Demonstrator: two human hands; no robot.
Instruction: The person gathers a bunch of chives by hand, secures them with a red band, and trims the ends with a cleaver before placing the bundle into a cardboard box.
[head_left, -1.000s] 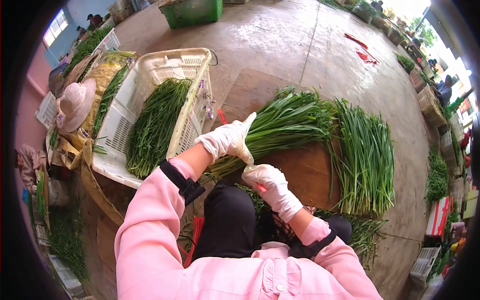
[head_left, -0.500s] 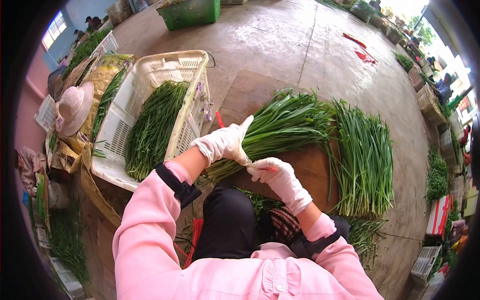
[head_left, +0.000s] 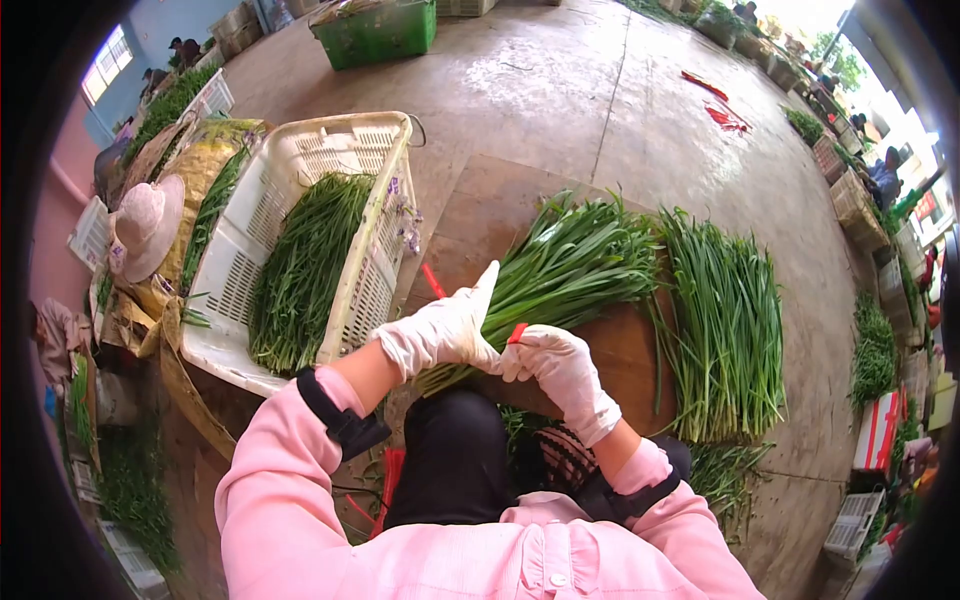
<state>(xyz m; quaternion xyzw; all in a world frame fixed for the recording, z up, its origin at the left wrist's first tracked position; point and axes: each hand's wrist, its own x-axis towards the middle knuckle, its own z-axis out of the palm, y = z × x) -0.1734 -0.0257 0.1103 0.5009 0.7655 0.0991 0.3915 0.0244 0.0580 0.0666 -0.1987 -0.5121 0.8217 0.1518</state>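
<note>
Both hands wear white gloves. My left hand (head_left: 450, 325) is wrapped round a bundle of long green stalks (head_left: 565, 260), near its cut ends, with the thumb stretched upward. My right hand (head_left: 556, 368) is closed in a pinch on a red tie (head_left: 517, 333), its fingertips touching the left hand's. Another red end (head_left: 433, 281) sticks out beyond my left hand. The bundle lies slanted on a brown board (head_left: 615, 350). To its right lies a second pile of green stalks (head_left: 725, 325). The glove hides how the tie passes round the stalks.
A white crate (head_left: 225, 330) with green stalks stands at the left, beside a pink hat (head_left: 148, 228) on sacks. A green tub (head_left: 378, 38) stands at the top. Red ties (head_left: 726, 116) lie on the floor. Crates and people line the right edge.
My right hand has turned, and the red tie now stands up above its fingers. Both hands have shifted slightly down in the view, with the bundle.
</note>
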